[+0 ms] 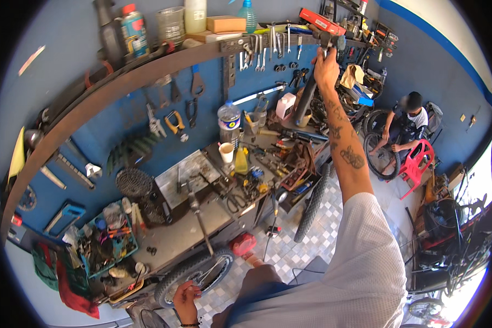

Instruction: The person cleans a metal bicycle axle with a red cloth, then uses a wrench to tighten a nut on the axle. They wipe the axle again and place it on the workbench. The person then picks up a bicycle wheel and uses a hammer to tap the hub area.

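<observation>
My right arm reaches up to the tool shelf at the back. My right hand is closed round the short handle of what looks like a mallet, its dark head showing above the fingers beside a red box. Low in view, near a bicycle wheel leaning at the bench, is my left hand. Its fingers are curled together, and whatever they may hold is too small to make out. Wrenches hang in a row on the blue wall left of my right hand.
The workbench carries a metal tray, a paper cup, a teal crate of parts and many loose tools. A ratchet-like tool juts past its edge. At the right, a seated person handles a wheel beside a red chair.
</observation>
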The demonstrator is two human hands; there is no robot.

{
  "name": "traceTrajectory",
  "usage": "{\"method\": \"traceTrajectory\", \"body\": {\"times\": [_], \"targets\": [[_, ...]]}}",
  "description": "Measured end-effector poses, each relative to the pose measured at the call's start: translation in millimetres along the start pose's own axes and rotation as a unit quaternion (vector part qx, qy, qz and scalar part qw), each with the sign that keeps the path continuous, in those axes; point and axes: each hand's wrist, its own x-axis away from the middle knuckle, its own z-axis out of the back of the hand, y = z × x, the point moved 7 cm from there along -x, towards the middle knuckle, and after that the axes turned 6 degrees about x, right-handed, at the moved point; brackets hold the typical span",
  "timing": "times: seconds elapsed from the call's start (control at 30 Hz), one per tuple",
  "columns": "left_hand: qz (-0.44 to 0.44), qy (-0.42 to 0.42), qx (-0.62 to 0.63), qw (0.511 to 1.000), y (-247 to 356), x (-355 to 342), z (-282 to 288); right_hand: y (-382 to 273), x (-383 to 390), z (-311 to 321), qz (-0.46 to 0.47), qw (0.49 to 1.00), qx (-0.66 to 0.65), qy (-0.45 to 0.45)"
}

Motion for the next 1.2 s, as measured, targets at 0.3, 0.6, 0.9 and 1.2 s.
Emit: {"method": "traceTrajectory", "body": {"times": [0.3,0.6,0.9,1.2], "targets": [[0.027,-0.054,-0.039,0.997,29,-96,-118,90,-92,-105,0.018,0.999,0.010,-0.027],[0.067,-0.027,-0.071,0.995,31,-123,-125,109,-103,-133,0.074,0.996,0.047,-0.031],[0.036,-0.003,-0.070,0.997,31,-121,-128,129,-54,-118,0.066,0.993,0.080,0.063],[0.060,-0.017,-0.047,0.997,2,-148,-133,152,328,-204,-0.189,0.803,-0.107,-0.554]]}}
